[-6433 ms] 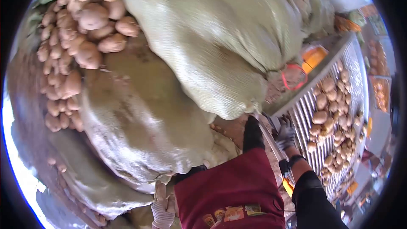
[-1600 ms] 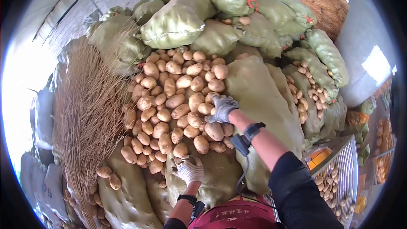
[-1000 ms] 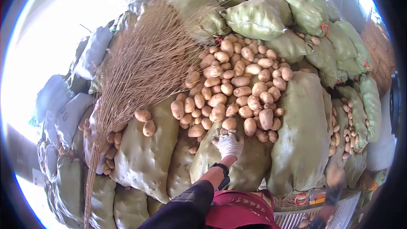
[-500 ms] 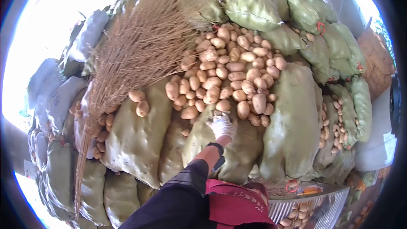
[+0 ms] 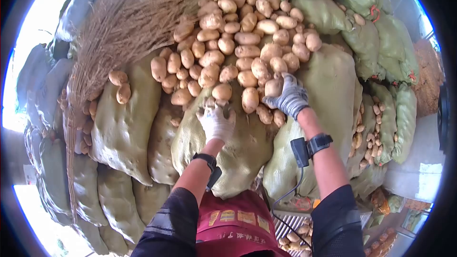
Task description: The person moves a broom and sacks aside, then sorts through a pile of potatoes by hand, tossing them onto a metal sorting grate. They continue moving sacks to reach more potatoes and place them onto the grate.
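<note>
My left hand (image 5: 216,123), in a white work glove, lies over a green woven sack (image 5: 247,147) with its fingers apart. Just beyond its fingertips is a potato (image 5: 222,91) at the near edge of the heap. In a grey-and-white glove, my right hand (image 5: 291,97) has its fingers and thumb curled around a potato (image 5: 273,87) on the heap's near right side. The heap of loose potatoes (image 5: 247,38) spreads over the full sacks ahead of both hands.
A large dry twig broom (image 5: 128,24) leans across the sacks on the left. Stuffed green sacks (image 5: 314,16) are stacked at the back right. Below me, a ridged metal chute (image 5: 285,223) holds several potatoes. A cable hangs from the device on my right wrist.
My right hand has come into view and taken hold of a potato. My left hand appears further left. The view has shifted closer to the heap.
</note>
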`<state>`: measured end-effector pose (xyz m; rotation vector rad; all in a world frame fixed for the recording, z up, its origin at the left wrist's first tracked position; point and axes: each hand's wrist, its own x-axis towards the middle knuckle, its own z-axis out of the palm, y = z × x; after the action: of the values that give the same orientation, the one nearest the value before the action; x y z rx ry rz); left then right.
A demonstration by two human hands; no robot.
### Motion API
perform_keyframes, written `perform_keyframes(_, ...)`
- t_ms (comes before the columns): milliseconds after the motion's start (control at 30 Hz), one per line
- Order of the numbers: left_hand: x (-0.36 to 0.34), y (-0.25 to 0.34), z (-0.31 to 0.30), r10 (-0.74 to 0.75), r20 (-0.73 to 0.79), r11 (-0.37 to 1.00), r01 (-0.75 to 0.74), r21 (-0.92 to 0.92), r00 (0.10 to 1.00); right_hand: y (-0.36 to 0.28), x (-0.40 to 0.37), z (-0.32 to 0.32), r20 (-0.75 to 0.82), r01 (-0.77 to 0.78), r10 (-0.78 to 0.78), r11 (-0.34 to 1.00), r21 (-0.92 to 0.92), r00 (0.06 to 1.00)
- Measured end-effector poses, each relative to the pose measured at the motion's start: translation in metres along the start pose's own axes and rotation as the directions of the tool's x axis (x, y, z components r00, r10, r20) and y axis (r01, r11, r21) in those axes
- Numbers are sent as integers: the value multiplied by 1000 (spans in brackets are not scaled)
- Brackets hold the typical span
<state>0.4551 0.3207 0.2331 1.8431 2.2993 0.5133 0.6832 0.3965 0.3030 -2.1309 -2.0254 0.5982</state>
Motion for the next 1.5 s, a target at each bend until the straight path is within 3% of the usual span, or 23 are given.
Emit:
perform_keyframes(33, 1, -2, 0, 5, 55, 1000, -5, -6, 998, 2, -5, 1, -16, 136, -137, 990, -46, 990)
perform_keyframes(67, 1, 0, -1, 1, 64, 1000, -2, 4, 998, 7, -7, 3, -20, 156, -157, 987, -46, 987)
perform_keyframes(233, 1, 5, -3, 15, 58, 999, -14, -31, 998, 1, -22, 18, -113, 130, -135, 990, -47, 984)
perform_keyframes(300, 3, 4, -3, -4, 40, 1000, 4, 0, 999, -13, -25, 26, -111, 61, -64, 998, -34, 992)
perform_keyframes(400, 4, 3, -1, 15, 38, 1000, -15, 1, 999, -41, -16, 20, -20, -222, 221, 970, -100, 975)
perform_keyframes(567, 3, 9, -13, 7, 111, 1000, -6, -7, 994, -35, -45, 28, -56, -30, 28, 999, -38, 998)
perform_keyframes(633, 1, 8, -6, 31, 58, 999, -33, 32, 998, -37, -60, 41, -94, 56, -61, 997, -55, 994)
perform_keyframes(700, 3, 11, -9, 19, 87, 998, -25, 61, 996, -32, -46, 43, -127, 44, -48, 998, -41, 991)
perform_keyframes(767, 8, 15, -17, 20, 137, 989, -40, 142, 990, -23, -23, 35, -108, -94, 111, 984, 148, 988)
perform_keyframes(833, 8, 12, -13, -62, 230, 993, 37, 109, 971, -9, -17, 26, -124, -64, 98, 965, 254, 987)
perform_keyframes(867, 6, 5, -4, -16, 143, 997, 5, 81, 990, -1, -19, 26, -161, -42, 115, 915, 402, 980)
perform_keyframes(900, 5, 10, -19, -7, 190, 1000, 2, 29, 982, 4, -25, 23, -195, -10, 134, 845, 535, 972)
perform_keyframes(967, 3, 11, -16, -5, 143, 999, -3, 52, 990, 11, -61, 4, -261, -49, 211, 855, 516, 942)
perform_keyframes(1033, 7, 14, -20, -62, 247, 995, 42, 86, 967, 41, -110, 0, -373, 166, 257, 582, 796, 891)
perform_keyframes(1100, 5, 14, -20, -39, 225, 992, 11, 124, 974, 59, -202, -32, -87, 8, 407, 191, 982, 909)
perform_keyframes(1133, 4, 16, -20, -40, 183, 987, 11, 159, 982, 79, -246, -36, -16, -74, 523, 149, 986, 852)
perform_keyframes(1167, 5, 17, -20, -32, 185, 989, 4, 151, 982, 97, -293, -27, -74, -4, 640, 120, 993, 765)
perform_keyframes(1200, 6, 18, -21, -42, 203, 990, 12, 143, 978, 162, -352, 16, -387, -24, 404, 717, 697, 829)
perform_keyframes(1233, 5, 17, -23, -54, 223, 990, 23, 140, 973, 189, -414, 47, -246, -19, 677, 359, 933, 693)
perform_keyframes(1267, 4, 16, -24, -54, 228, 990, 22, 141, 972, 215, -475, 77, -77, 185, 874, -15, 983, 480)
perform_keyframes(1300, 3, 17, -26, -64, 252, 987, 24, 157, 966, 231, -532, 94, 35, 273, 949, -124, 954, 312)
perform_keyframes(1433, 7, 19, -23, -74, 273, 980, 19, 200, 959, 253, -693, 148, 262, 398, 949, -175, 901, -177)
perform_keyframes(1500, 8, 14, -17, -53, 254, 976, -4, 218, 966, 265, -694, 150, 278, 514, 944, -152, 844, -178)
